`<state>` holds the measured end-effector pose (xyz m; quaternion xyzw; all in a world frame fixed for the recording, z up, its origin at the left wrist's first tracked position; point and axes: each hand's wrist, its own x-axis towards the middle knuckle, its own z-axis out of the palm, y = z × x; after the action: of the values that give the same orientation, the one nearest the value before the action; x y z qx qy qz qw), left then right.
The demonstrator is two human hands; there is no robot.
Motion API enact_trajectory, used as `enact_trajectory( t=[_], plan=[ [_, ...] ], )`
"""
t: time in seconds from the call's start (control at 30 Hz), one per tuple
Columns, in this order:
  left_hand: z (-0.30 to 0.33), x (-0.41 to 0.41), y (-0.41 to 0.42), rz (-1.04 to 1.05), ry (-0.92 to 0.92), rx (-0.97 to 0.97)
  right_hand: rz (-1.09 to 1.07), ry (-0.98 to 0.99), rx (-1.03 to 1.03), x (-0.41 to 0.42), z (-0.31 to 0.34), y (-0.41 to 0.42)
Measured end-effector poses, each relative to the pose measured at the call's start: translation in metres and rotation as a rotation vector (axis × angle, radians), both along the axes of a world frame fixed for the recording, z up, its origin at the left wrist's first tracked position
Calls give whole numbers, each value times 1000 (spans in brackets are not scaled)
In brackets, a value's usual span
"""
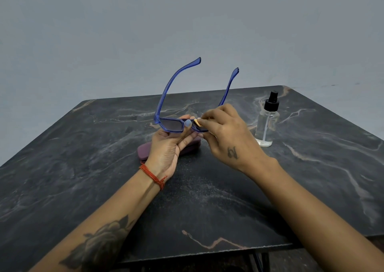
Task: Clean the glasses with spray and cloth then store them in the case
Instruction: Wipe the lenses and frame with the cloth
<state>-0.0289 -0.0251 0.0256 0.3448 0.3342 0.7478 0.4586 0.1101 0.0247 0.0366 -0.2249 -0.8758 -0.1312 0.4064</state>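
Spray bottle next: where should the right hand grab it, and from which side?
Wrap the clear, round body of the spray bottle below the black pump, coming from its left, the side nearest the right hand. It stands upright with nothing around it, and gripping low probably leaves a finger free for the pump.

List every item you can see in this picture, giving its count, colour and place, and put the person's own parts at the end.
glasses: one, blue frame with dark lenses, held above the table, arms open and pointing up and away
cloth: one, pale yellow, only a bit shows, pinched against the right-side lens
case: one, purple, shut, on the table under the left hand
spray bottle: one, clear with black pump top, upright on the table to the right
table: one, dark marble pattern
wall: grey, behind the table
thread band: one, red, on the left wrist
left hand: holds the glasses near the bridge
right hand: pinches the cloth on the lens
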Motion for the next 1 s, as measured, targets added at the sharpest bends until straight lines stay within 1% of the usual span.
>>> enact_trajectory(
  t=[0.13,0.27,0.43,0.53,0.7,0.87,1.0],
  plan=[
    [-1,0,1,3,2,-11,26,-10,-22,-4,-3,-1],
    [-2,0,2,12,-4,-17,118,43,-47,-4,-2,2],
    [0,1,1,-2,-5,-13,167,128,-69,2,3,4],
    [1,0,0,-2,-16,-25,108,114,-24,5,4,4],
    [0,-1,1,15,-9,-28,-31,8,46,3,1,2],
    [-1,-1,2,8,7,-20,-56,-31,-6,-2,-2,-3],
    [-1,-1,1,1,1,-14,-16,-20,-54,-6,-4,-2]
  ],
)
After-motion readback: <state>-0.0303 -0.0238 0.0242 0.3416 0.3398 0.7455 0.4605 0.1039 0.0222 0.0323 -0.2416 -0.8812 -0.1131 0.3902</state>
